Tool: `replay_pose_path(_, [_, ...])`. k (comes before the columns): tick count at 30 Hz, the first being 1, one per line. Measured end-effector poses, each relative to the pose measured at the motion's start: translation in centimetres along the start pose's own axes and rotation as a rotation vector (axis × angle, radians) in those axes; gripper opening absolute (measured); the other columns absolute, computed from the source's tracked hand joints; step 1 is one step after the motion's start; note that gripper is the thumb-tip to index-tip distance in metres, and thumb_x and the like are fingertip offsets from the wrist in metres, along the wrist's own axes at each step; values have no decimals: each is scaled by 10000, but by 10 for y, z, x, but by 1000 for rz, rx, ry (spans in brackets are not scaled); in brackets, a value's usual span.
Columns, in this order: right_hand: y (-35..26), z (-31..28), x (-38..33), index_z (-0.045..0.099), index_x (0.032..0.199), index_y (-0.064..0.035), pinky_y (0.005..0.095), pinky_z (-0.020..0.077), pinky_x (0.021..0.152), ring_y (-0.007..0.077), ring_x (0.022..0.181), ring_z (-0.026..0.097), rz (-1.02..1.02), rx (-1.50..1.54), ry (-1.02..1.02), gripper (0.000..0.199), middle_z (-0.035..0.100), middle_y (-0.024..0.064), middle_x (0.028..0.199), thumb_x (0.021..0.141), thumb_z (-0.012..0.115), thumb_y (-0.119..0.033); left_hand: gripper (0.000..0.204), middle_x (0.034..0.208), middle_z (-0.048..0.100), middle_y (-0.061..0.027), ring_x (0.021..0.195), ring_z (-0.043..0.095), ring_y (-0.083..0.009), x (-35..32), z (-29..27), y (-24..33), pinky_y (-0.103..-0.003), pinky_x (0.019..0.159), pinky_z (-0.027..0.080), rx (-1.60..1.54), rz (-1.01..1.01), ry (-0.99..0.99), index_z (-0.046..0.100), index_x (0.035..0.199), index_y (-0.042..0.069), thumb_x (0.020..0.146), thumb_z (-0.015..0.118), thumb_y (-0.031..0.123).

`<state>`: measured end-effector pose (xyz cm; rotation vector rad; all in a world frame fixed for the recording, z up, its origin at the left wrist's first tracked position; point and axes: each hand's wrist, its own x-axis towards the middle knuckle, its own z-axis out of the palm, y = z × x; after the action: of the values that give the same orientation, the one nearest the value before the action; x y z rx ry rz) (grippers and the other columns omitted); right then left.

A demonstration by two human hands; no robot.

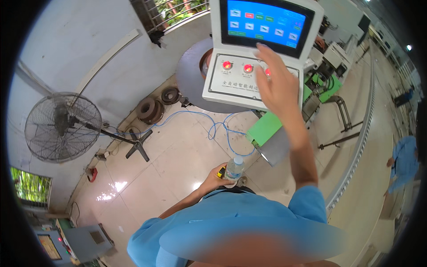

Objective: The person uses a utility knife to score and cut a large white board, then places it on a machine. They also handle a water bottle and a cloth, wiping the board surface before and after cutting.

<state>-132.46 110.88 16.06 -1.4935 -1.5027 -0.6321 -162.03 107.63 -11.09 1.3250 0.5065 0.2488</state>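
Left hand [213,181] in closed grip round clear plastic bottle [234,169], right hand [275,80] open-fingered on white control panel [235,80]

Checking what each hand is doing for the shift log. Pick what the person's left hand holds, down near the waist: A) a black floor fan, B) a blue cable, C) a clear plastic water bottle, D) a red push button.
C: the left hand grips a clear plastic water bottle at the waist, while the right hand reaches to the white control panel.

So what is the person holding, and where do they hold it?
The left hand holds a clear water bottle by its lower body. The right hand holds nothing; it reaches to the control panel.
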Motion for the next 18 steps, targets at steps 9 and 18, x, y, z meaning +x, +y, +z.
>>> replay_pose_path(9, [-16,-80,-265,615,1202,-31,259,468,702,108,793,573,1084,361,34,318,656,69,1074,907,646,-144,747,1237,632,-44,1158,577,-158,43,20,6,-339,1050,429,-126,-97,-188,502,1373,31,706,836,-23])
replay_pose_path(18, [-15,-99,-320,411,1420,13,418,468,1001,341,1225,579,1111,544,-507,911,586,229,1300,715,873,-333,417,1121,636,-11,987,612,-100,79,135,3,-254,828,499,-284,-305,-76,551,1296,74,941,695,238])
